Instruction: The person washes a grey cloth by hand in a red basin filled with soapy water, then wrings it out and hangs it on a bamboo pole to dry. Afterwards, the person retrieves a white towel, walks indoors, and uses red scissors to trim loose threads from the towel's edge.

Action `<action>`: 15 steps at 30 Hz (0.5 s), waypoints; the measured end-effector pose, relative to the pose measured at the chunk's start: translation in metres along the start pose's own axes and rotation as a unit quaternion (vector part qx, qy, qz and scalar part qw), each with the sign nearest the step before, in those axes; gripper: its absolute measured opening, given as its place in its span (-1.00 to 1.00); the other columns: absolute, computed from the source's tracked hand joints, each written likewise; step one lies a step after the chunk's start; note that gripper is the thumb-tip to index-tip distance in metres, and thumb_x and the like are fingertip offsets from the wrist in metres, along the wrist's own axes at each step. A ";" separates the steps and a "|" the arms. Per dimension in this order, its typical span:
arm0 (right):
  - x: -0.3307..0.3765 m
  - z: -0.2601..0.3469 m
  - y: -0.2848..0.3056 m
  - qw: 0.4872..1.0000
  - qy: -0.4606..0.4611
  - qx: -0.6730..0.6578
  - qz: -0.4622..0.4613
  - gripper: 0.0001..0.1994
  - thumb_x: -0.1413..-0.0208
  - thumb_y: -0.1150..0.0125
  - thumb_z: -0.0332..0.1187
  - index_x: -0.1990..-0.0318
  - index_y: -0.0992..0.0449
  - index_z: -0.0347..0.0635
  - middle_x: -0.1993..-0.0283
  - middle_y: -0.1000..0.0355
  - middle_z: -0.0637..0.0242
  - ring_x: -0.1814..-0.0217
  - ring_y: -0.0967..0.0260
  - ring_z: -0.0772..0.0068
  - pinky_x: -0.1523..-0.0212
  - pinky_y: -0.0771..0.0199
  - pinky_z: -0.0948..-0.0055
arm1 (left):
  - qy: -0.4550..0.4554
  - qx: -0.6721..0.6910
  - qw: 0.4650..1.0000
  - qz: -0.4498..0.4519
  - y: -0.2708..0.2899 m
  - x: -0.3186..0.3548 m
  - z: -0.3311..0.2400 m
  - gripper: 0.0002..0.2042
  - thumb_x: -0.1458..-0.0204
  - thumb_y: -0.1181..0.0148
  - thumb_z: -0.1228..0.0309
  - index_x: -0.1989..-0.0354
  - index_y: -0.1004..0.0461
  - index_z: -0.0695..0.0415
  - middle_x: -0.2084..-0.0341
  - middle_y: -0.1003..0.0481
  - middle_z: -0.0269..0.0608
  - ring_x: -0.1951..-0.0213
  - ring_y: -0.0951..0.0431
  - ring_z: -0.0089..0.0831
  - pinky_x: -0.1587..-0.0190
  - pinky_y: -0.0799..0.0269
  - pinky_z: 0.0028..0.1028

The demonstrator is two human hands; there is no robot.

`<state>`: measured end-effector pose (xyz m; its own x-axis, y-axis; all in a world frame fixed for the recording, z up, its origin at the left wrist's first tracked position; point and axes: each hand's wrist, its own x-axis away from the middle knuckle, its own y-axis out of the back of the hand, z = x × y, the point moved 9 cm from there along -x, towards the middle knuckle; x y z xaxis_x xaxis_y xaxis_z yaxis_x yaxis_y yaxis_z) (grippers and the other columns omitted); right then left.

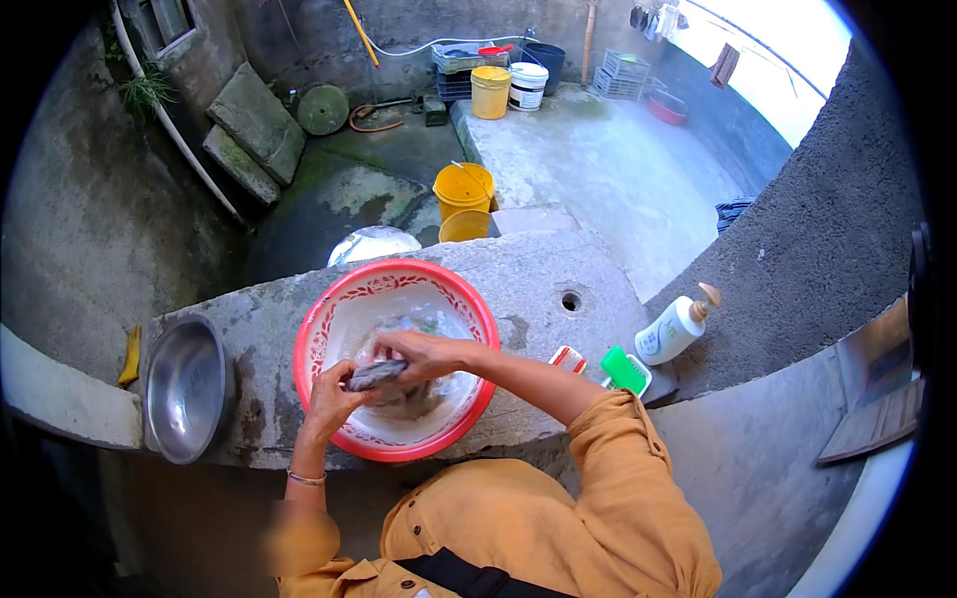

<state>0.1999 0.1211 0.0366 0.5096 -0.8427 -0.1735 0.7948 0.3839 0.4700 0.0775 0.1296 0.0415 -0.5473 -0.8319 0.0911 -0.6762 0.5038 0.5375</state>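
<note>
A white basin with a red rim and red leaf patterns stands on the concrete slab. Over it, my left hand and my right hand both grip a wet, bunched grey cloth. The fingers of each are closed around the fabric, left hand at its near left side, right hand at its top and right. Cloudy water and more wet fabric lie below in the basin, partly hidden by my hands. A bracelet circles my left wrist.
Left of the basin stands a metal bowl, with a yellow curved thing beyond. On the right are a white pump bottle, a green brush and a red-and-white item. The slab has a round hole. Yellow buckets stand past it.
</note>
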 end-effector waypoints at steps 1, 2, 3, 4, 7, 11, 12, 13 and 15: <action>0.005 -0.021 -0.015 0.989 -0.073 0.087 0.095 -0.64 0.26 -0.28 -0.34 0.20 -0.44 -0.19 0.34 -0.43 0.09 0.32 -0.37 0.21 0.30 -0.33 0.30 | -0.013 -0.029 0.999 -0.016 0.006 0.002 -0.005 -0.75 0.30 -0.38 0.50 0.53 -0.36 0.22 0.60 -0.38 -0.39 0.51 -0.32 -0.63 0.43 -0.28 -0.57; 0.015 -0.024 -0.022 0.975 -0.057 0.158 0.144 -0.70 0.24 -0.28 -0.33 0.27 -0.49 -0.19 0.36 -0.44 0.06 0.33 -0.38 0.15 0.31 -0.34 0.27 | -0.019 -0.015 0.999 -0.025 0.007 0.002 0.002 -0.74 0.29 -0.38 0.50 0.55 -0.33 0.21 0.61 -0.36 -0.40 0.52 -0.30 -0.63 0.44 -0.27 -0.57; 0.022 -0.032 -0.024 0.977 -0.088 0.134 0.139 -0.72 0.24 -0.29 -0.32 0.31 -0.50 -0.20 0.37 -0.45 0.06 0.33 -0.39 0.13 0.31 -0.34 0.26 | -0.026 0.000 0.999 -0.036 0.006 0.002 0.018 -0.72 0.28 -0.37 0.50 0.56 -0.30 0.20 0.62 -0.34 -0.41 0.53 -0.28 -0.63 0.46 -0.25 -0.57; 0.026 -0.039 -0.024 0.977 -0.120 0.112 0.133 -0.75 0.23 -0.29 -0.32 0.34 -0.52 -0.21 0.38 -0.45 0.07 0.33 -0.39 0.10 0.32 -0.34 0.26 | -0.034 0.016 0.998 -0.046 0.006 -0.001 0.029 -0.71 0.26 -0.37 0.49 0.58 -0.26 0.20 0.62 -0.32 -0.42 0.54 -0.26 -0.62 0.47 -0.24 -0.56; 0.021 -0.035 0.000 0.987 -0.121 0.092 0.056 -0.77 0.21 -0.30 -0.35 0.35 -0.51 -0.25 0.41 -0.45 0.13 0.38 -0.39 0.18 0.33 -0.35 0.30 | -0.156 -0.005 0.980 -0.120 0.015 -0.003 0.021 -0.69 0.22 -0.33 0.51 0.59 -0.21 0.16 0.63 -0.26 -0.44 0.57 -0.19 -0.65 0.52 -0.17 -0.59; 0.010 -0.003 0.046 0.989 0.052 -0.076 -0.117 -0.80 0.18 -0.29 -0.42 0.35 -0.51 -0.27 0.54 -0.39 0.35 0.47 -0.29 0.59 0.42 -0.30 0.51 | -0.004 0.136 0.989 -0.061 0.021 0.004 0.025 -0.72 0.20 -0.32 0.51 0.57 -0.23 0.15 0.66 -0.23 -0.45 0.59 -0.18 -0.67 0.54 -0.15 -0.61; 0.008 -0.007 0.044 0.992 0.009 -0.086 -0.088 -0.80 0.19 -0.30 -0.42 0.35 -0.52 -0.26 0.54 -0.39 0.35 0.47 -0.28 0.59 0.43 -0.29 0.50 | -0.011 0.095 0.994 -0.058 0.025 0.006 0.017 -0.73 0.21 -0.34 0.48 0.55 -0.27 0.16 0.68 -0.24 -0.44 0.61 -0.19 -0.65 0.55 -0.16 -0.60; 0.009 -0.008 0.042 0.993 -0.033 -0.096 -0.058 -0.80 0.19 -0.31 -0.41 0.34 -0.52 -0.26 0.55 -0.38 0.36 0.47 -0.28 0.60 0.43 -0.29 0.50 | -0.017 0.054 0.997 -0.055 0.028 0.008 0.009 -0.74 0.23 -0.35 0.46 0.54 -0.31 0.17 0.70 -0.25 -0.43 0.62 -0.21 -0.63 0.55 -0.18 -0.59; 0.014 -0.006 0.034 0.997 -0.077 0.005 0.017 -0.79 0.21 -0.32 -0.35 0.38 -0.53 -0.22 0.55 -0.42 0.28 0.48 -0.36 0.39 0.42 -0.32 0.39 | -0.022 -0.064 0.997 -0.026 0.027 0.012 0.002 -0.73 0.28 -0.40 0.41 0.54 -0.36 0.20 0.71 -0.28 -0.35 0.64 -0.25 -0.53 0.54 -0.22 -0.53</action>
<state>0.2356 0.1247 0.0448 0.4791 -0.8775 -0.0233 0.7740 0.4097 0.4828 0.0511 0.1338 0.0555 -0.5358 -0.8439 0.0259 -0.6370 0.4241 0.6438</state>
